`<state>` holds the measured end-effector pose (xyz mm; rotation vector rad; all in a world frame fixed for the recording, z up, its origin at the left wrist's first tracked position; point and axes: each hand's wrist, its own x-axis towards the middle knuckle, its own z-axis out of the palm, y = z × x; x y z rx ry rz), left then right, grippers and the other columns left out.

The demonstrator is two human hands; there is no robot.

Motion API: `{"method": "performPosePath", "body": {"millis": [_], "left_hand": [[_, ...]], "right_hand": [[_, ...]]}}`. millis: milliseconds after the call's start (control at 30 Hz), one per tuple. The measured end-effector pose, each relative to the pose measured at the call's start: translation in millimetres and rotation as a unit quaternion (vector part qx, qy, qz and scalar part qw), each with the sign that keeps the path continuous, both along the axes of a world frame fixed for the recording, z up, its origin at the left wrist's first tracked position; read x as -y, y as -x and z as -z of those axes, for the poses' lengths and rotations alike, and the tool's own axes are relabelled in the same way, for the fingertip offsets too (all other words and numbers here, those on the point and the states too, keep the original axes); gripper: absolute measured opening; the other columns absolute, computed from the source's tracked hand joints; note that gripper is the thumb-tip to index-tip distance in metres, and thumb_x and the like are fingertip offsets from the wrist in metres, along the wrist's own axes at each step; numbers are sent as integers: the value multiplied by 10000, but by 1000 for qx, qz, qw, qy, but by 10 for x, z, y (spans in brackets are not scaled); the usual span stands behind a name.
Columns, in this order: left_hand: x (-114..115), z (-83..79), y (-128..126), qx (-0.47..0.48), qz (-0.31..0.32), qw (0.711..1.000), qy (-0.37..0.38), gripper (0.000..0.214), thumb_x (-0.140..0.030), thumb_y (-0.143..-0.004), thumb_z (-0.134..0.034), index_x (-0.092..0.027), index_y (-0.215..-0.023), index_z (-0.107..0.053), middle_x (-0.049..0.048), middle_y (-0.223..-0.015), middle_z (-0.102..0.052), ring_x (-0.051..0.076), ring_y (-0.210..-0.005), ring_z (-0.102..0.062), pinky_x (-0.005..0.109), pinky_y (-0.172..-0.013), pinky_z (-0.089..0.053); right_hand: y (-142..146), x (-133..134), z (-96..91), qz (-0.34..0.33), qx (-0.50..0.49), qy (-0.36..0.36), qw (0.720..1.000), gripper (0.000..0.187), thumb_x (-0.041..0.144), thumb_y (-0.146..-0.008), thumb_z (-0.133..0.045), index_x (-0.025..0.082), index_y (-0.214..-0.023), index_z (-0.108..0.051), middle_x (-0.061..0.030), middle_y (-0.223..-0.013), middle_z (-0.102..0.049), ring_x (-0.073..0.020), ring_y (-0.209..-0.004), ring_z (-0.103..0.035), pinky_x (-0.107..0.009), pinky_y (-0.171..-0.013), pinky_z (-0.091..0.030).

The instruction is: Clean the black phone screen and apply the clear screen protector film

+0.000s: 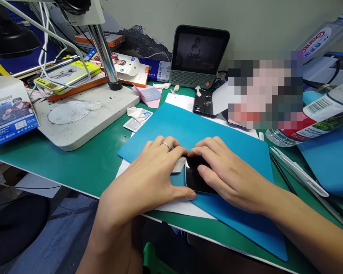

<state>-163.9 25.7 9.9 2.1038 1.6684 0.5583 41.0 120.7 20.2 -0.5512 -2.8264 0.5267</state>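
Take the black smartphone [194,177], near the middle of the blue mat's [162,129] front edge, by its slim rims: likely light, stiff, slippery and fragile. Note left hand [151,173] with thumb and fingers apart about its left end, and right hand [234,175] over the glossy glass, too covered to tell whether clamped. Contrast smooth mat, flat white scrap [179,166].

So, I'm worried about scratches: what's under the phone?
The blue mat lies beneath the phone, with white paper showing under the mat's edge. The spot directly under the phone is covered.
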Motion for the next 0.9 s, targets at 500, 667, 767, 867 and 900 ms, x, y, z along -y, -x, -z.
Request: {"method": "performPosePath", "body": {"millis": [500, 667, 767, 867, 900], "left_hand": [[-5, 1, 5, -1, 3, 1000, 2, 633, -532, -806, -838, -253, -1337, -638, 50, -1312, -604, 301, -1170, -499, 493, -993, -457], [-14, -2, 1, -9, 0, 1000, -1, 612, -528, -816, -830, -268, -1339, -645, 47, -1319, -620, 302, -1168, -515, 500, -995, -466], [-12, -9, -4, -15, -1, 1000, -6, 592, -528, -825, -825, -270, -1330, -658, 39, -1320, -633, 299, -1155, -528, 501, -980, -476], [-7, -16, -8, -13, -2, 1000, -11, 601, -526, -823, -831, -265, -1337, -660, 35, -1309, -642, 295, -1147, -535, 500, -971, -482], [-6, -18, -8, -12, -2, 1000, -11, 601, -529, -824, -831, -265, -1337, -661, 35, -1307, -643, 295, -1147, -536, 500, -971, -483]], "right_hand": [[24, -2, 9, 7, 10, 5, 1000, 183, 244, -1043, -424, 195, -1111, -587, -122, -1120, -640, -274, -1005, -543, -492, -902, -509], [33, -5, 15, 9, 6, 7, 1000, 180, 241, -1038, -429, 195, -1109, -588, -120, -1120, -642, -275, -1014, -548, -490, -906, -509], [30, -4, 17, 7, 3, 7, 1000, 186, 240, -1037, -430, 191, -1113, -593, -120, -1120, -644, -275, -1013, -553, -490, -906, -509], [26, -7, 18, 3, 4, 5, 1000, 189, 242, -1043, -426, 181, -1120, -587, -122, -1122, -636, -271, -1011, -545, -485, -909, -506], [26, -9, 20, 2, 6, 4, 1000, 189, 241, -1044, -424, 180, -1123, -585, -122, -1124, -634, -270, -1011, -542, -484, -909, -505]]}}
